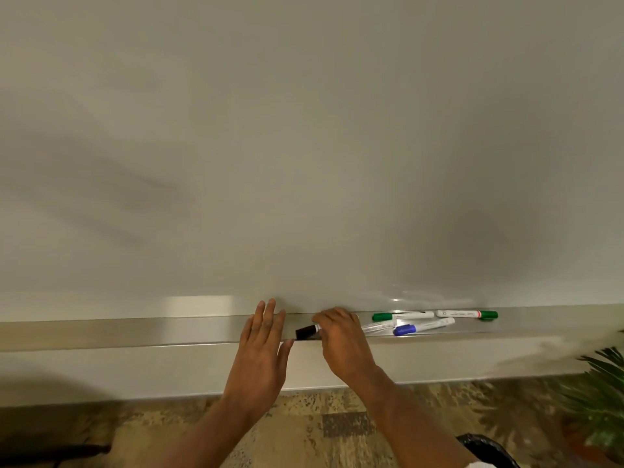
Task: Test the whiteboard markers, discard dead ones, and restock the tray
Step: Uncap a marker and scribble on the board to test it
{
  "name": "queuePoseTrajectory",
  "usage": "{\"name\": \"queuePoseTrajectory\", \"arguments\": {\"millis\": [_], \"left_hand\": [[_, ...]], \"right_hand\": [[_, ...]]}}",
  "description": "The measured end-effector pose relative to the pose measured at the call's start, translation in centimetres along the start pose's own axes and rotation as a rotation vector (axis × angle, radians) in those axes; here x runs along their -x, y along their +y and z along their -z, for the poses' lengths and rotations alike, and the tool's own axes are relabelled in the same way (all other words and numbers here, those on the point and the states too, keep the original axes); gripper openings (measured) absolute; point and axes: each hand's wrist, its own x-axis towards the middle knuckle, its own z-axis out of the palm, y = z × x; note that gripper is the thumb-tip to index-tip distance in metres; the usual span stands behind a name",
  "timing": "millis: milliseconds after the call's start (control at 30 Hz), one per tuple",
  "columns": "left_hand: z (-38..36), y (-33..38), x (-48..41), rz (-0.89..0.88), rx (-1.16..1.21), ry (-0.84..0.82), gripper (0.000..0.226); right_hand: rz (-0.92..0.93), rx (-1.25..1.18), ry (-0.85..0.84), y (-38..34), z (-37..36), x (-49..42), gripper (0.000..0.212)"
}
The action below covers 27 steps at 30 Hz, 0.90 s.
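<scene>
Black-capped marker (308,332) is clamped in the fingers (325,319) of the right hand (341,339), which curl down over its barrel from above. Only the cap end pokes out to the left; the rest of the barrel is hidden under the palm. Its long axis runs along the tray (135,330), cap pointing at the left hand (261,347). That hand's fingers (267,315) are straight and a little apart, holding nothing, with the thumb just beside the cap. I judge it the hand placed to pull the cap off, along the marker's own axis. Whether the marker rests on the tray or is raised off it cannot be told.

Further right in the tray lies a blue-capped marker (423,327). Behind it, against the whiteboard (304,163), lie the nearer green-capped marker (403,315) and the farther green-capped marker (467,313), end to end with caps outward. A pale barrel (376,327) shows just beside the right hand's knuckles — a separate marker or the held one's tail, I cannot tell. At the lower right edge a dark glossy thing (486,447) is cut off and unidentifiable; a plant (599,396) stands beyond it.
</scene>
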Motion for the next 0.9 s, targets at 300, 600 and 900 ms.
{"name": "queuePoseTrajectory", "arguments": {"millis": [300, 600, 900], "left_hand": [[1.2, -0.9, -0.2, 0.041, 0.178, -0.014, 0.059], [8.6, 2.4, -2.6, 0.318, 0.817, 0.136, 0.027], [18.4, 8.9, -2.6, 0.394, 1.31, 0.026, 0.03]], "right_hand": [[0.129, 0.078, 0.079, 0.2, -1.0, -1.3, 0.043], [0.074, -0.341, 0.325, -6.5, 3.6, -1.4, 0.027], [0.007, -0.932, 0.161, -10.9, 16.0, 1.5, 0.028]]}}
